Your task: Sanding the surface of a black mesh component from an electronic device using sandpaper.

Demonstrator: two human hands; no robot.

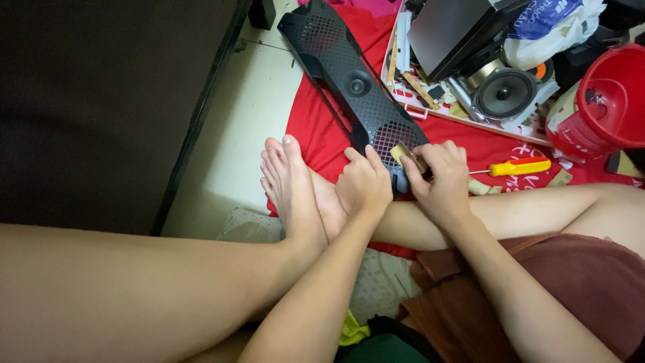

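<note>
Your crossed legs fill the foreground, feet propped at the panel's end | left hand (363,183) curls closed on the black perforated panel (349,81), steadying it on the red cloth (316,138) | right hand (438,180) pinches a small tan piece (405,156) at its near grille | yellow-handled screwdriver (519,166) lies just beside, within reach.

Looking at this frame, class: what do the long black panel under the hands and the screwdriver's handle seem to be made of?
Black panel: probably moulded plastic, matt with a dull sheen, judging by its punched grid holes and formed round socket. Screwdriver: handle looks like glossy yellow plastic with a red collar; its thin shaft looks like metal.
</note>
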